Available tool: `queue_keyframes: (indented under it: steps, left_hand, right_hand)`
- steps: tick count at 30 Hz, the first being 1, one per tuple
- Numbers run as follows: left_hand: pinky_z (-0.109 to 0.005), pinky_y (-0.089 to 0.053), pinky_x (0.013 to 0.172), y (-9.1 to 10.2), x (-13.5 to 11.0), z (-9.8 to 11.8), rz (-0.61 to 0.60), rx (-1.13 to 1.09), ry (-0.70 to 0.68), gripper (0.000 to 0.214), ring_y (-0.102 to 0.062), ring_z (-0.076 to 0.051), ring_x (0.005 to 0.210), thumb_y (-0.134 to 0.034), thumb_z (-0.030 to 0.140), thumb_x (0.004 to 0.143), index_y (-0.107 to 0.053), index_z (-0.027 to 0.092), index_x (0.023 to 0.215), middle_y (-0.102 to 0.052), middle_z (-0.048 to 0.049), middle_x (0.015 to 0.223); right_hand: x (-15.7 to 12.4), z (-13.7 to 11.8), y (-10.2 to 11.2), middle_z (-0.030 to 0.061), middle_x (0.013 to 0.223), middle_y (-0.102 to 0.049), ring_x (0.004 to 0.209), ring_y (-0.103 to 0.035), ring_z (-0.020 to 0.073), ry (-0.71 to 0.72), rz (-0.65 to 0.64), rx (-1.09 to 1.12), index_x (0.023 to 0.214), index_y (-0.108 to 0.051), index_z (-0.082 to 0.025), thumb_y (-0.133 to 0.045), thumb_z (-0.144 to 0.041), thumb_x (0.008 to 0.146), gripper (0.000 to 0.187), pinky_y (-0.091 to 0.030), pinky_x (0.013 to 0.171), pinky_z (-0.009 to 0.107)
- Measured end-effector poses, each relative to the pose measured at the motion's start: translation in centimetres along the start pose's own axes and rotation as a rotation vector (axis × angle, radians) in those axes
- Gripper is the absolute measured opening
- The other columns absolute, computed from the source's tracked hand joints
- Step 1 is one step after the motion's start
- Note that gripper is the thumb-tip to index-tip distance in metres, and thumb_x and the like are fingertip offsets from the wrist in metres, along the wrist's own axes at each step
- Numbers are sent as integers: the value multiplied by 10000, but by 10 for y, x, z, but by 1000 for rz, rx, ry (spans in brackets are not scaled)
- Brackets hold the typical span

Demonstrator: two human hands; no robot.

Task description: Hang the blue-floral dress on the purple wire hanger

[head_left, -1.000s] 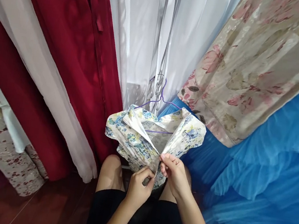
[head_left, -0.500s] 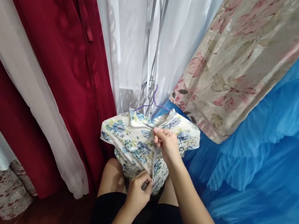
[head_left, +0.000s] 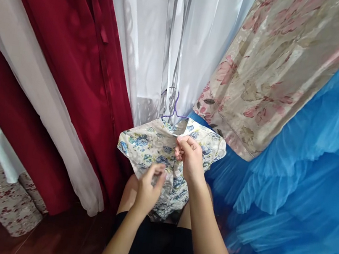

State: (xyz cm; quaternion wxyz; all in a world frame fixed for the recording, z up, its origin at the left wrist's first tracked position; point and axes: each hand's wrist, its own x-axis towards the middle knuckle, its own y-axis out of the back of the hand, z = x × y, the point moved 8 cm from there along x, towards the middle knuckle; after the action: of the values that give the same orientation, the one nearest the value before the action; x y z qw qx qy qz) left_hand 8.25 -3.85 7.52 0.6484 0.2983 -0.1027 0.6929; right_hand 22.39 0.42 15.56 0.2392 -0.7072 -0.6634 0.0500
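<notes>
A short-sleeved white garment with blue and yellow flowers (head_left: 142, 140) hangs on a purple hanger (head_left: 177, 102) in front of my knees. My right hand (head_left: 191, 155) is closed in a pinch on the garment's neckline, at the top of its middle opening. Below and to the left, my left hand (head_left: 149, 187) hovers just over the garment's front, its thumb and fingers apart and slightly blurred, holding nothing. Whether a zip pull sits between the right fingertips is too small to tell.
Dark red drapes (head_left: 73, 44) hang at left, and a white cloth (head_left: 146, 47) with grey straps (head_left: 178, 39) hangs behind the hanger. To the right are a beige cloth with pink flowers (head_left: 258, 85) and blue ruffled tulle (head_left: 306, 194). Dark tiled floor (head_left: 60, 238) shows lower left.
My left hand has let go of the garment's lower opening and moved up and left. The right hand keeps its pinch at the neckline, where the collar flap now lies flatter.
</notes>
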Motion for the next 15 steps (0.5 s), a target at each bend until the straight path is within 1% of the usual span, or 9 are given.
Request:
queue_keyframes:
  steps: [1,2,4,6,7,8,10,12,15]
  left_hand:
    - [-301,-509,856,12,19,18,62,-15,-76,277,-659,-186,884,-560,284,979,-619,193,1234,-692,-50,939]
    - [-309,-512,855,18,37,35,66,-23,-148,347,-651,-177,858,-544,279,991,-579,191,1324,-681,-45,925]
    - [-318,-515,849,20,68,60,-15,-3,-223,416,-652,-169,843,-523,277,1005,-524,207,1415,-676,-40,946]
    - [-306,-516,820,14,86,76,-134,13,-251,346,-661,-174,855,-508,289,1013,-585,208,1341,-685,-46,964]
    - [-295,-514,805,11,90,82,-163,23,-265,286,-663,-173,853,-506,294,1013,-629,206,1256,-690,-44,955]
    - [-284,-509,791,10,92,86,-166,32,-283,231,-662,-171,845,-508,296,1013,-658,202,1162,-693,-40,938]
    - [-271,-499,771,10,92,93,-118,50,-331,171,-653,-162,818,-518,290,1007,-662,198,1022,-691,-29,899]
    - [-268,-493,752,11,90,96,-65,70,-374,146,-644,-159,798,-532,278,999,-651,197,971,-685,-23,872]
    - [-269,-488,737,11,93,98,3,95,-419,124,-640,-157,780,-552,263,986,-648,196,945,-676,-19,846]
  right_hand:
    - [-1,1,-1,-58,472,-554,409,-391,79,1,-6,6,678,-542,-212,-717,-384,799,273,-274,442,214]
    - [-2,0,-3,-59,471,-555,406,-389,79,6,-12,10,679,-538,-214,-712,-380,803,271,-276,443,214]
    - [-4,-2,-6,-59,469,-561,400,-379,76,28,-27,9,688,-544,-214,-705,-372,813,259,-282,442,213]
    - [-8,-5,-7,-57,466,-567,395,-371,74,55,-48,0,698,-552,-211,-708,-368,822,253,-288,439,211]
    - [-10,-6,-8,-56,465,-569,392,-371,74,65,-59,-7,701,-552,-211,-710,-371,826,257,-289,436,210]
    - [-12,-7,-8,-54,464,-570,391,-375,74,73,-71,-15,702,-551,-211,-713,-376,829,264,-292,434,210]
    - [-13,-7,-7,-54,462,-570,391,-391,78,99,-92,-34,712,-554,-213,-719,-391,833,271,-298,432,211]
    - [-10,-7,-5,-56,463,-570,394,-406,82,146,-96,-56,723,-560,-215,-723,-408,834,276,-309,436,213]
    - [-2,-1,0,-59,455,-562,397,-418,85,206,-86,-88,702,-532,-221,-730,-430,821,311,-314,441,216]
